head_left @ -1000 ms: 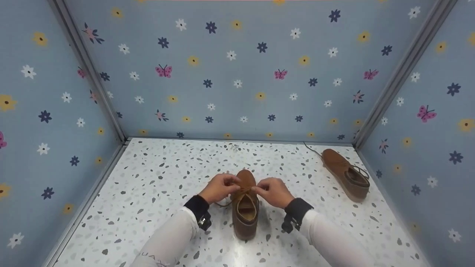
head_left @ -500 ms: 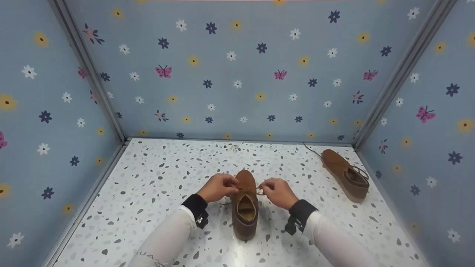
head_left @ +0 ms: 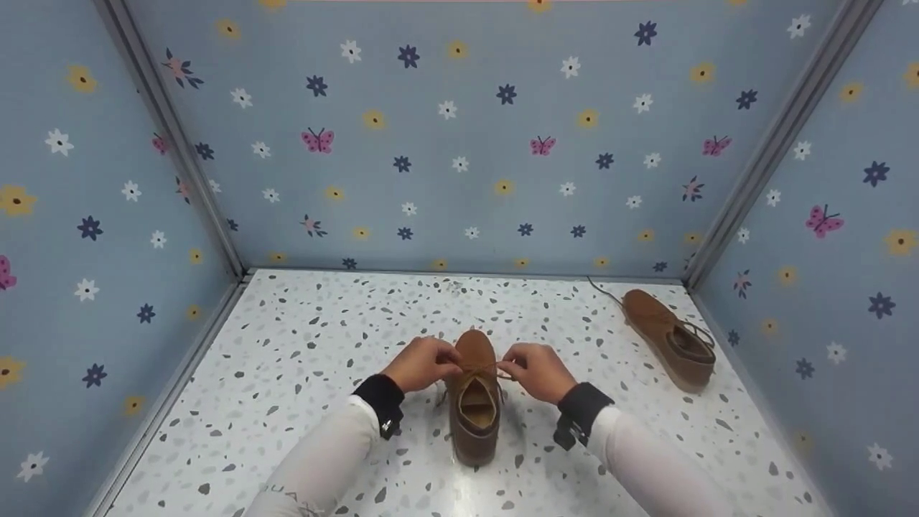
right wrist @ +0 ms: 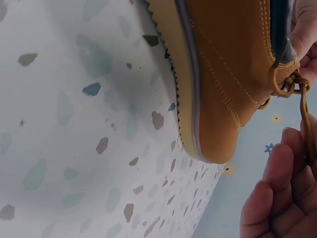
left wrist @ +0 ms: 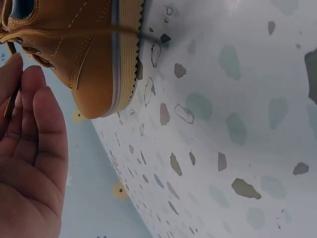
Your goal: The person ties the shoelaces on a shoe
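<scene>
The shoe stands upright on the floor (head_left: 323, 323), between the two hands, its toe (head_left: 474, 347) pointing away from the person. Its lace (right wrist: 306, 121) gathers in a knot (right wrist: 295, 84) over the front of the opening, looped and somewhat loose. The left hand (head_left: 423, 364) pinches the lace just beside the knot; the right hand (head_left: 538, 370) pinches a doubled strand (a loop, by the look of it) and holds it out to the right, its fingers lightly curled. Tying a bow seems the step in hand; the next move probably calls for an even outward pull, without letting the loop slip. The other shoe (head_left: 664, 334) lies well apart, near the right wall (head_left: 847, 301), its own lace trailing loose.
</scene>
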